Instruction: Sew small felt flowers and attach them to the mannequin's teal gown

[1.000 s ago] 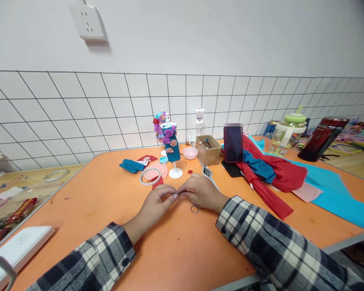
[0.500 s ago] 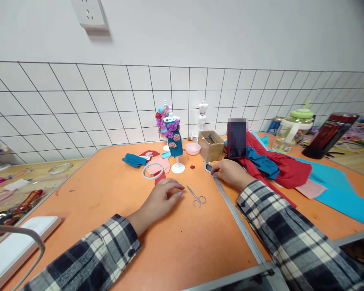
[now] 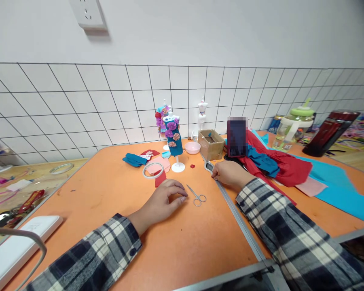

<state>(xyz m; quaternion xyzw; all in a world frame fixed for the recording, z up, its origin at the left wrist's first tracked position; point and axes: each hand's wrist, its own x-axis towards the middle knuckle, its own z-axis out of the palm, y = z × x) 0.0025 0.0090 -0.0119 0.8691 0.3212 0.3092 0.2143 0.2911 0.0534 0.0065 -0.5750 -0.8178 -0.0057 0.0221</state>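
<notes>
My left hand (image 3: 164, 199) rests on the orange table, fingers loosely curved and apart, with nothing in it. Just right of its fingertips lie small scissors (image 3: 197, 196) with open blades. My right hand (image 3: 230, 173) is at the metal strip (image 3: 241, 224), its fingers drawn together beside a grey metal piece; whatever they may hold is hidden. Beyond the hands stands a small white mannequin in a blue dress (image 3: 174, 141) with purple and peach flowers. A tape roll (image 3: 153, 176) lies on pink and red paper to its left.
A pink bowl (image 3: 192, 148), a cardboard box (image 3: 211, 144) and a bare mannequin (image 3: 202, 109) stand at the back. A phone (image 3: 237, 138) is upright beside red fabric (image 3: 294, 167). A bottle (image 3: 293, 129) and a dark red flask (image 3: 330, 134) are at right, a white device (image 3: 21, 246) at left.
My left hand has shifted slightly right, closer to the scissors, with its fingers a little more curled. My right hand has barely moved, staying by the metal strip.
</notes>
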